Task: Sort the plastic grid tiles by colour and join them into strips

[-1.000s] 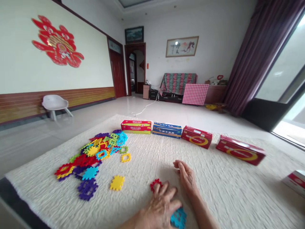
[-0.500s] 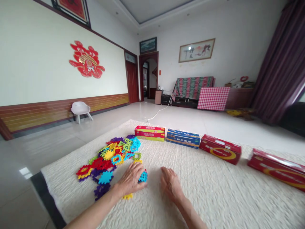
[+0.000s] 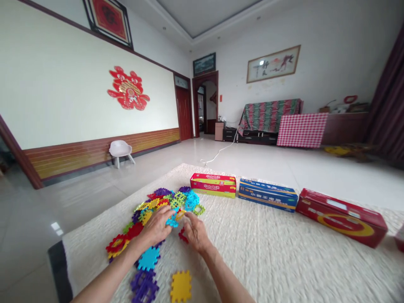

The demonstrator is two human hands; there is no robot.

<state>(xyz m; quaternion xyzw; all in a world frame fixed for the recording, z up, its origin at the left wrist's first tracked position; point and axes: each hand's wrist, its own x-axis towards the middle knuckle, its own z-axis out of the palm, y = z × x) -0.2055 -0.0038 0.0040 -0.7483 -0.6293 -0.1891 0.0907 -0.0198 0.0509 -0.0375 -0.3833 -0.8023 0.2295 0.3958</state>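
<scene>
Colourful notched plastic building pieces lie in a loose heap on the cream quilted cover. My left hand is at the heap's right side, its fingers bent over a light-blue building piece. Close by on the right, my right hand has its fingers curled, the tips at a small orange-yellow building piece between both hands. A red building piece shows under its left edge, partly covered. Nearer to me lie a flat yellow square piece and purple pieces.
Along the far side of the cover stand a red-and-lime box, a blue box and a dark red box. Another box is cut off at the right edge. A white child's chair stands on the tiled floor by the wall.
My view has turned right and lower. My left hand has moved up towards the heap; my right hand has come left beside it. The yellow square now lies uncovered.
</scene>
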